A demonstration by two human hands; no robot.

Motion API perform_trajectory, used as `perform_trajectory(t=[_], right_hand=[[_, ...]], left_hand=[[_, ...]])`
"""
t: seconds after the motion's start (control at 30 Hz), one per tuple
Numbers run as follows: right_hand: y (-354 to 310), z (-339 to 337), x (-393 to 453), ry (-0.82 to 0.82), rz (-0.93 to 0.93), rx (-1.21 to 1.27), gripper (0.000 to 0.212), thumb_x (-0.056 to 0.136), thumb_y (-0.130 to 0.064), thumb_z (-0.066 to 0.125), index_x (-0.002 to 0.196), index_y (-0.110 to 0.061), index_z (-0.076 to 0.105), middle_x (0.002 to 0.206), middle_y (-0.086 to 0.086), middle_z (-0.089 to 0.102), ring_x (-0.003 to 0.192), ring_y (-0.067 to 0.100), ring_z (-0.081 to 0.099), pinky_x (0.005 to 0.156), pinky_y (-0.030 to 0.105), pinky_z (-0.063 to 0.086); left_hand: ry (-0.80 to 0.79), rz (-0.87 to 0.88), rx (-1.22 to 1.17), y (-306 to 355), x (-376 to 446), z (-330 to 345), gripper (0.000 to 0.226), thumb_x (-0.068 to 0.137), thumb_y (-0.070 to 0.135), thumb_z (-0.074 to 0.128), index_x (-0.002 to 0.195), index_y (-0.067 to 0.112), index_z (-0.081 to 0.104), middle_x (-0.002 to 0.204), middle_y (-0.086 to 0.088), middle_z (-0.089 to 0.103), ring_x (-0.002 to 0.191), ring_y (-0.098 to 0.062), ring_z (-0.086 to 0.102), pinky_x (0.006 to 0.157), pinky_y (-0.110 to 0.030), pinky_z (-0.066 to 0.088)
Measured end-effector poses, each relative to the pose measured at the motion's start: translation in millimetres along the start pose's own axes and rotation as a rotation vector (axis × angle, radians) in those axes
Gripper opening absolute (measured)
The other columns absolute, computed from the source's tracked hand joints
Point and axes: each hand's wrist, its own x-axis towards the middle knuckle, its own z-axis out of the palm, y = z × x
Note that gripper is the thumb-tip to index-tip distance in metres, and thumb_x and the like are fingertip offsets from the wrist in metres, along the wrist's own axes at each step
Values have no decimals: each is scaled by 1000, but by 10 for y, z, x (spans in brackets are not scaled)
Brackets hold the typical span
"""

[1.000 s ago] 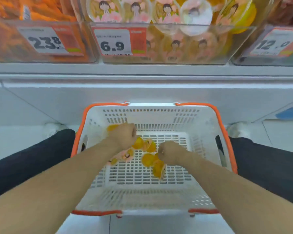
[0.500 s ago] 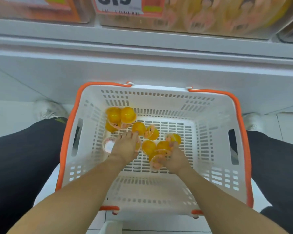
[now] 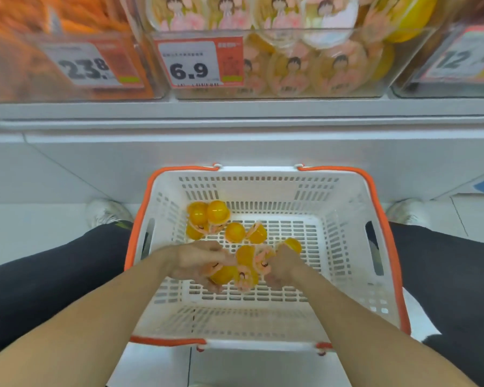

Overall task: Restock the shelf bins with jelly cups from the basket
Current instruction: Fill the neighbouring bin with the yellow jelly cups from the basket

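I am curling my left hand (image 3: 196, 263) around yellow jelly cups (image 3: 224, 275) low in the white basket (image 3: 347, 247), and my right hand (image 3: 284, 265) is gripping more just beside it. Other loose cups (image 3: 215, 212) are lying near the basket's far-left corner, below the jelly bin (image 3: 291, 65) on the shelf.

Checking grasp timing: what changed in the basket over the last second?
Both hands drew together and gathered jelly cups: the left hand now grips a cup, the right hand holds others against it. The loose cups at the back left and the basket stayed put.
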Motion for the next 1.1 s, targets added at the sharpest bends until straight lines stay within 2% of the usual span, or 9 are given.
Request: perform_trajectory(t=[0.13, 0.27, 0.4, 0.5, 0.6, 0.67, 0.83, 0.97, 1.1], right_hand=[[-569, -572, -649, -276, -178, 190, 13, 101, -4, 46, 91, -10, 41, 75, 18, 57, 64, 27, 57, 72, 39, 48], [-991, -1163, -1367, -285, -502, 85, 14, 105, -17, 47, 97, -11, 37, 82, 24, 71, 65, 28, 64, 61, 32, 54], [-1407, -1562, -2030, -97, -733, -255, 8, 106, -21, 44, 102, -14, 43, 75, 6, 69, 62, 17, 57, 64, 32, 49], [-1661, -1659, -2331, 79, -850, -564, 4, 106, -28, 40, 106, -25, 43, 75, -9, 61, 65, 11, 54, 71, 35, 48], [-1843, -1647, -2444, 232, -949, -794, 16, 104, -16, 45, 108, -32, 42, 81, -15, 57, 69, 6, 52, 70, 34, 46], [-1950, -1611, -2460, 416, -1051, -839, 22, 101, -11, 47, 111, -31, 49, 89, -14, 58, 79, 10, 51, 78, 39, 45], [-2121, -1536, -2381, 587, -1138, -248, 5, 100, -23, 55, 97, -25, 58, 67, -20, 59, 65, 0, 54, 61, 18, 39], [-2174, -1496, -2300, 382, -1049, 243, 19, 86, -13, 75, 103, -16, 67, 83, 4, 69, 70, 16, 64, 64, 34, 58], [-2235, -1398, -2246, 132, -883, 564, 36, 76, -11, 79, 109, 0, 67, 86, 16, 67, 70, 22, 66, 62, 35, 59]], left_hand=[[-60, 63, 279, 473, -545, 89, 37, 80, 34, 82, 90, 16, 50, 68, -1, 46, 67, -22, 57, 71, -37, 55], [-34, 144, 469, 905, -1173, 160, 46, 84, 19, 79, 117, 3, 51, 111, -15, 66, 100, -35, 71, 71, -40, 58], [66, 344, 493, 1226, -1666, 324, 53, 79, 42, 81, 102, 5, 52, 70, -21, 53, 64, -46, 44, 59, -54, 41], [250, 567, 378, 1355, -1820, 618, 69, 84, 69, 60, 89, 1, 54, 74, -25, 51, 65, -41, 44, 65, -54, 38], [455, 800, 451, 1385, -1829, 868, 49, 99, 47, 49, 79, 4, 59, 65, -15, 62, 51, -13, 51, 49, -23, 41], [519, 871, 372, 1392, -1779, 900, 43, 103, 29, 48, 78, -5, 55, 66, -23, 65, 44, -13, 48, 43, -19, 37], [615, 980, 159, 1498, -1757, 807, 40, 103, 21, 48, 71, 2, 65, 72, -12, 75, 55, -17, 64, 56, -26, 45], [703, 1086, 38, 1563, -1778, 722, 40, 101, 16, 51, 66, 7, 67, 67, -11, 73, 65, -25, 72, 57, -25, 51], [811, 1192, 46, 1593, -1782, 631, 39, 101, 16, 53, 67, 5, 70, 65, -6, 72, 63, -21, 70, 58, -27, 51]])
